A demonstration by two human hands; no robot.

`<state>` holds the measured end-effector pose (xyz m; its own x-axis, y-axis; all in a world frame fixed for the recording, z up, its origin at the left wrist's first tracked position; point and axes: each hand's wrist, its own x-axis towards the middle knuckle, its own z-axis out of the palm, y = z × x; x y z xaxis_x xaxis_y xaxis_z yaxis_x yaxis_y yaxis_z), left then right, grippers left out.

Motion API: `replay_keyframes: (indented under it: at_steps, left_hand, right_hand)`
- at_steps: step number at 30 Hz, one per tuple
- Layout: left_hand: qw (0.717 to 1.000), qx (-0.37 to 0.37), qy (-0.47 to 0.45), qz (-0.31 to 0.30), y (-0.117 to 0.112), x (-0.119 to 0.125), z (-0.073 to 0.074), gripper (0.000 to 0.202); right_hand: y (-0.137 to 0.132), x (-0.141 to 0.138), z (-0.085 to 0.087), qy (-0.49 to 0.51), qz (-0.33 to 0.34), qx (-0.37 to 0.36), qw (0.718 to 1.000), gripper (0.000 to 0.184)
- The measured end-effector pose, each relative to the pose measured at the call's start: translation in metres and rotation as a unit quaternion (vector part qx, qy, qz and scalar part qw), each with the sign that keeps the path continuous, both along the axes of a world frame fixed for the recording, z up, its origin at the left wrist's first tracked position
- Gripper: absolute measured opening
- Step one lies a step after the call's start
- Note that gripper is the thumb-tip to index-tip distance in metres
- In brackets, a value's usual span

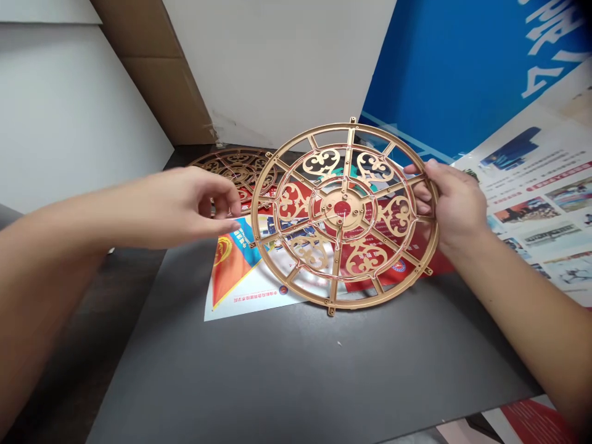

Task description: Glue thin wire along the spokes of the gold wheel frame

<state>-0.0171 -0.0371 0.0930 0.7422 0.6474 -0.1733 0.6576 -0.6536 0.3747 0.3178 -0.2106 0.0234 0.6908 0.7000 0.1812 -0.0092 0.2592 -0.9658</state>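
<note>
gold wheel (358,206) held tilted above the surface (296,364) by the right hand (457,200).
the right grip is clamped on the outer rim, thumb at the rim and fingers showing through the openings; contact between the wheel's lower edge and the surface cannot be confirmed. the left hand (194,200) is positioned just beside the opposite rim, fingers curled toward the thumb; whether this grip pinches anything thin cannot be told. a darker wheel (243,176) lies behind the left hand. a printed sheet (250,302) lies on the surface, partly behind the gold wheel.
</note>
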Motion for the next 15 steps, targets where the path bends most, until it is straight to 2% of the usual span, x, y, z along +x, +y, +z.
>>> replay_keyframes:
  at_steps: [1,2,4,5,9,15]
  left_hand:
    - [0.998,0.050,0.012,-0.036,-0.003,0.000,0.001,0.023]
    - [0.992,0.094,-0.019,-0.080,-0.005,0.001,0.000,0.019]
    - [0.979,0.095,-0.047,-0.174,-0.006,0.005,-0.006,0.019]
    - [0.975,0.092,-0.046,-0.196,-0.006,0.007,-0.010,0.020]
    - [0.964,0.112,-0.059,-0.235,-0.002,0.013,-0.026,0.022]
    - [0.951,0.100,-0.092,-0.278,-0.003,0.013,-0.033,0.020]
  right_hand:
    - [0.000,0.000,0.000,0.002,0.001,-0.002,1.000,0.021]
    - [0.000,0.000,-0.001,0.003,0.002,-0.003,1.000,0.021]
    - [0.001,0.001,-0.001,0.007,0.003,-0.005,1.000,0.021]
    - [0.001,0.002,-0.002,0.008,0.004,-0.005,1.000,0.021]
    - [0.002,0.008,-0.004,0.008,0.010,-0.007,1.000,0.021]
    - [0.003,0.017,-0.007,0.007,0.030,-0.027,0.999,0.026]
